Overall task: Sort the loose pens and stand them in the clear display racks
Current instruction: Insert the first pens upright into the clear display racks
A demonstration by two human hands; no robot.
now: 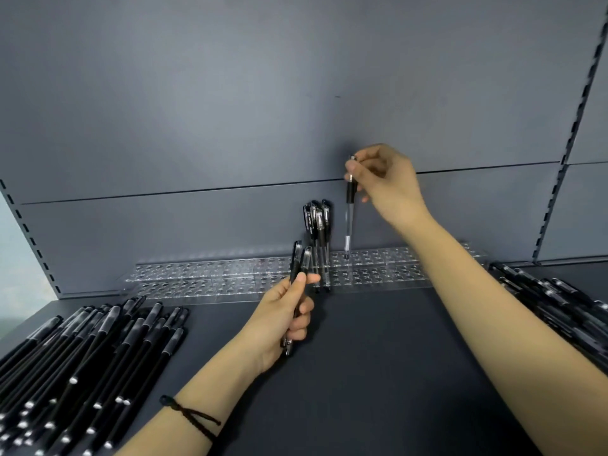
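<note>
A clear display rack (204,274) with rows of holes runs along the back of the dark shelf. Several black pens (318,225) stand upright in its middle. My right hand (388,182) pinches the top of a clear-barrelled pen (349,222), held vertical with its lower end at a rack hole just right of the standing pens. My left hand (286,311) grips two black pens (301,261) in front of the rack, their capped ends pointing up.
A pile of loose black pens (85,363) lies on the shelf at the left. Another pile of pens (559,304) lies at the right edge. Grey back panels and slotted uprights (559,179) close the shelf behind.
</note>
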